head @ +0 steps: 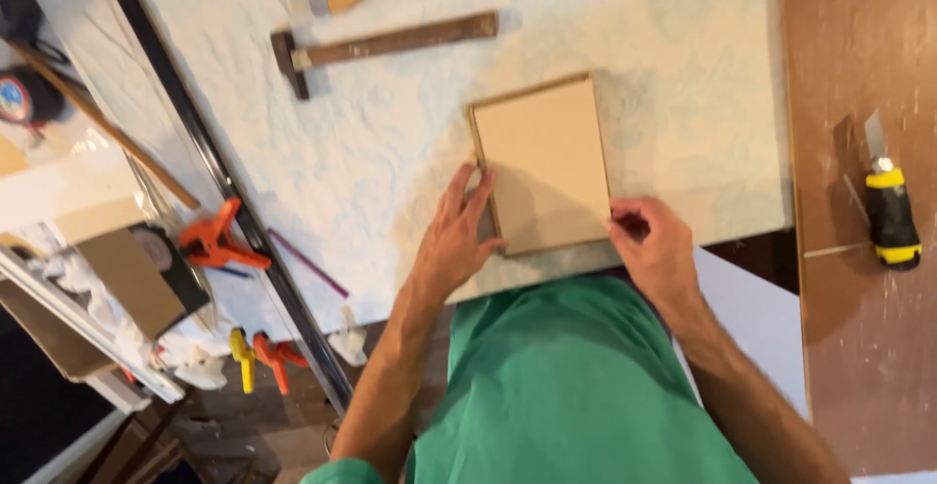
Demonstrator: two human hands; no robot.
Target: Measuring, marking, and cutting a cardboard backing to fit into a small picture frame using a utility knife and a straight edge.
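Your left hand (pixel 451 240) lies flat with fingers spread against one edge of the tan rectangular board (pixel 545 162) while your right hand (pixel 656 248) pinches its opposite corner on the white worktop (pixel 410 133).

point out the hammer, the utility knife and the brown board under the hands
hammer (pixel 390 43): head view, middle of its wooden handle.
utility knife (pixel 891 213): head view, black and yellow grip.
brown board (pixel 549 160): head view, centre of its flat face.

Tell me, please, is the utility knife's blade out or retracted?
Out: the utility knife on the brown board shows bare blade past its yellow collar.
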